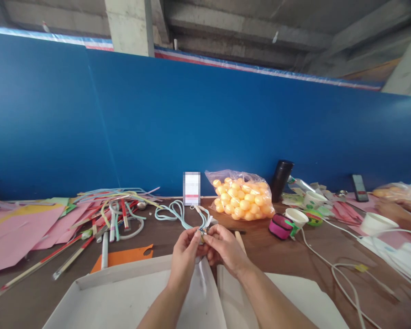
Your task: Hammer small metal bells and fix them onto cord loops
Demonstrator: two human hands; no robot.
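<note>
My left hand (186, 250) and my right hand (229, 249) meet in front of me, fingers pinched together. Between the fingertips is a small shiny silver metal piece (203, 231), largely covered, so its exact kind does not show. Just beyond the hands lie light blue cords (173, 212) in loose loops, with a pale strip by the right fingers. The cords run toward a white card (192, 188) propped against the blue wall. Below both hands lies a shallow white cardboard tray (123, 297).
Left are pink paper (23, 233), striped sticks (41, 265) and orange card (123, 257). Ahead stands a bag of orange balls (243, 198), then a black bottle (282, 180), paper cups (297, 215) and white cables (342, 278). Another person's hand (393, 210) shows far right.
</note>
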